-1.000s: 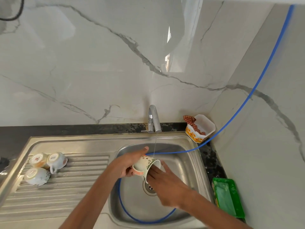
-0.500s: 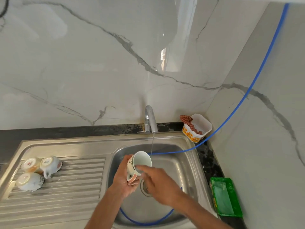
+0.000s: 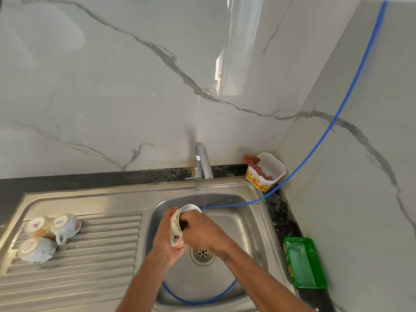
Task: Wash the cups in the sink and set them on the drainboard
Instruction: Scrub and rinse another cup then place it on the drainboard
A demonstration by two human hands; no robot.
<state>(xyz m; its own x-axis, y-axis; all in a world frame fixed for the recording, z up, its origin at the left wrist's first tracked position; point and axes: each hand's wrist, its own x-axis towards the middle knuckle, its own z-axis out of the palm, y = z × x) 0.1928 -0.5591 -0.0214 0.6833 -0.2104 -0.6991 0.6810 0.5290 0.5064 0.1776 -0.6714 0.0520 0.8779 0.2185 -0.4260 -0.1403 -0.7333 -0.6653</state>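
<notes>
Over the steel sink basin [image 3: 245, 224] my left hand [image 3: 165, 240] holds a patterned white cup [image 3: 177, 221] by its side, mouth tilted up and to the right. The fingers of my right hand [image 3: 203, 233] reach inside the cup. A thin stream of water falls from the tap [image 3: 202, 161] just right of the cup's rim. Three washed cups [image 3: 45, 235] lie upside down at the left end of the ribbed drainboard [image 3: 94, 251].
A blue hose [image 3: 319, 136] runs down the right wall and loops through the basin. A white tub with a cloth [image 3: 265, 171] sits at the back right corner. A green tray [image 3: 304, 263] lies on the dark counter right of the sink.
The cup has turned more upright in my left hand, and my right hand's fingers have gone from the rim to inside it. The view shifted slightly.
</notes>
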